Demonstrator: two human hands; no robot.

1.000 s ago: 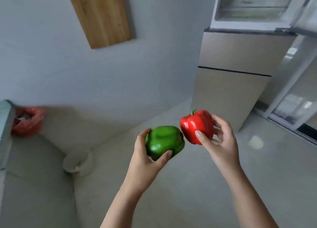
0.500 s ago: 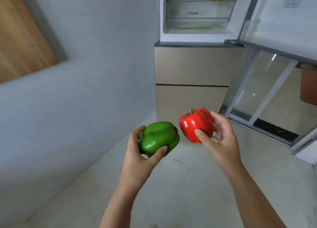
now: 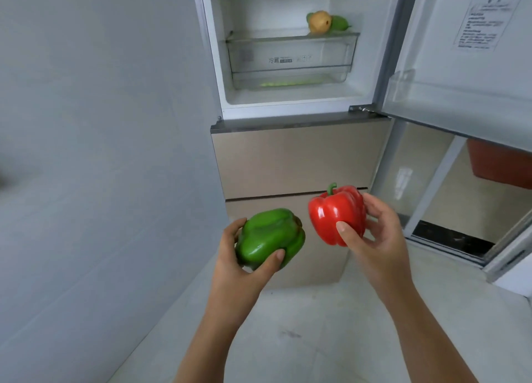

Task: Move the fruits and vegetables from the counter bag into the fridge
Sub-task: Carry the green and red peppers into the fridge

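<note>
Left hand [image 3: 241, 270] cups a glossy green bell pepper [image 3: 270, 237] from beneath, thumb curled over it. Right hand [image 3: 377, 241] wraps a glossy red bell pepper [image 3: 335, 214] round its belly, stem up. Both likely light, hollow and slick-skinned, so hold the belly, not the stem.

The open white fridge [image 3: 220, 51] sits above and ahead of both grips, its open door [image 3: 449, 42] overhanging the right hand's side; the clear shelf [image 3: 267, 38] has room left of the round yellow fruit [image 3: 319, 22].

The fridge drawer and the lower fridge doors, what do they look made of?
Drawer: probably clear glossy plastic; you can see through its front. Lower doors: smooth beige panels with a soft sheen, perhaps brushed metal or coated glass; I cannot tell which.
</note>
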